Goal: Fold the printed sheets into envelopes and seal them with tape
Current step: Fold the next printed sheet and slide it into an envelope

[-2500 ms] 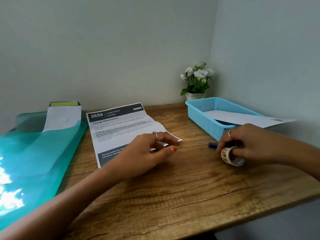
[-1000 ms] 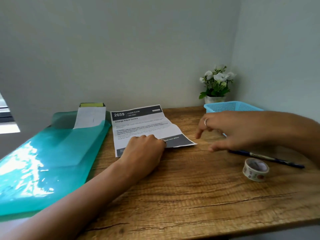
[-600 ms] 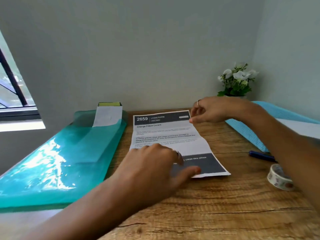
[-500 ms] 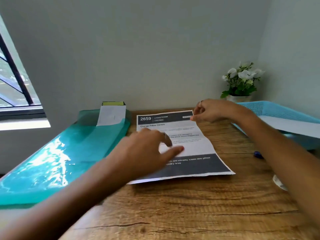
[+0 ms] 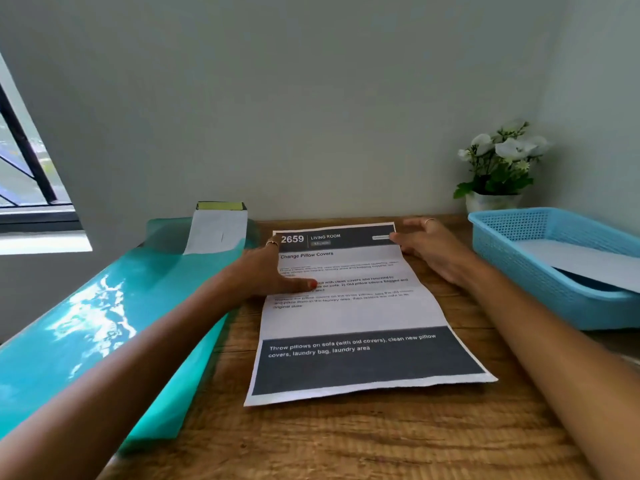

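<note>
Printed sheet [image 5: 349, 313]: I am seeing it lying flat and unfolded on the wooden surface [image 5: 346, 441], its dark "2659 LIVING ROOM" header at the far end and a dark band at the near end.
Left hand [image 5: 266, 271]: I am resting it on the sheet's left edge, near the header; the fingers [image 5: 304, 284] are lying apart and flat, the thumb pressing on the text lines, clamped on nothing.
Right hand [image 5: 429, 247]: it is lying on the surface just beside the sheet's far right corner, the fingers spread loosely, the fingertips touching the paper's edge, gripping nothing.
Teal folder [image 5: 104, 323]: it is lying along the left of the sheet, with a white envelope [image 5: 216, 232] sticking out at its far end.
Blue basket [image 5: 540, 258]: it is sitting to the right, holding a white sheet [image 5: 581, 263].
Flower pot [image 5: 495, 199]: it is standing behind the basket against the wall.
</note>
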Motion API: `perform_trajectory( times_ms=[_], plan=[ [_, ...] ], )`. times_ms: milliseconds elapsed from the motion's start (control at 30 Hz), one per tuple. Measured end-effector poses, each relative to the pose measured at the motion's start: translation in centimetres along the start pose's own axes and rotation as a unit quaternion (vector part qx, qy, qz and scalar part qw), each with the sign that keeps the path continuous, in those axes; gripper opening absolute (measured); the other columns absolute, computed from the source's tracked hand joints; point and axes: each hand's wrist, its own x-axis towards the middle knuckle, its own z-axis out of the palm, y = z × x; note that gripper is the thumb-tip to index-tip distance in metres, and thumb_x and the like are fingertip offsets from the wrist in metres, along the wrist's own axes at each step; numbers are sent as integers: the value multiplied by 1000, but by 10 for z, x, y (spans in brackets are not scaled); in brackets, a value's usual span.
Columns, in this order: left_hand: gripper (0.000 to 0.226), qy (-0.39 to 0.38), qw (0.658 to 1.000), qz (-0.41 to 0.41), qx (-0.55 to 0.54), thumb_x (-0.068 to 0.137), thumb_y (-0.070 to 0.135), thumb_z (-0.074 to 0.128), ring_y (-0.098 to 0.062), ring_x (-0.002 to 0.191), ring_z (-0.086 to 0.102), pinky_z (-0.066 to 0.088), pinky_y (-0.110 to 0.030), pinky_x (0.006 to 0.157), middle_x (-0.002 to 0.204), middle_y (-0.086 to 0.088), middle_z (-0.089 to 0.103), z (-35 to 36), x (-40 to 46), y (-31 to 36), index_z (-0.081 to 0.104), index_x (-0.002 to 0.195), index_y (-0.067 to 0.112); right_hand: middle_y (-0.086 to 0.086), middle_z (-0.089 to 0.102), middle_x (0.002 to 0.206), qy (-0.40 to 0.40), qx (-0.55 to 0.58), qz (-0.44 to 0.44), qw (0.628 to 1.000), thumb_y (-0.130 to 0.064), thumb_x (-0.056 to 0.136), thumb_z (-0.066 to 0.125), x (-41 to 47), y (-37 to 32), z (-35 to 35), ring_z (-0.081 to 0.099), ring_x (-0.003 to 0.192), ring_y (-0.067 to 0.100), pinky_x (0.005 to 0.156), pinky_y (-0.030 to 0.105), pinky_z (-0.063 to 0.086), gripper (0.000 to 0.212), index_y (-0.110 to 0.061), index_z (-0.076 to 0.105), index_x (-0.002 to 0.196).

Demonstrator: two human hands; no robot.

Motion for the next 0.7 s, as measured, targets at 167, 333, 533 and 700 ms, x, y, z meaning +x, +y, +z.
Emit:
perform_trajectory(
  times_ms=[167,333,533,700],
  plan=[
    [116,-22,999,-35,5,61,68,64,-31,124,46,40,-44,104,142,-6,42,1,10,-6,3,147,21,10,67,110,-36,17,-20,999,-9,75,76,7,1,-5,66,98,20,91,35,53,65,-12,45,132],
    [130,62,995,-9,-73,40,76,64,-31,123,45,38,-51,104,137,-4,45,12,7,-14,1,144,31,8,69,102,-46,32,-63,996,7,76,69,5,5,-5,67,94,15,74,20,55,55,-13,51,124],
    [133,161,981,19,-104,54,52,81,-31,135,27,19,-47,113,148,-9,28,17,1,-9,-14,144,29,-3,68,100,-73,-39,-102,991,5,83,61,-5,2,-3,65,93,8,72,16,53,34,-14,63,112],
    [98,158,987,35,-10,55,66,69,-24,125,34,34,-44,103,135,-3,41,16,-3,-7,37,135,19,1,71,90,-135,-138,-173,966,-18,87,63,-10,0,-1,65,86,15,79,32,48,9,-22,71,87]
  ],
)
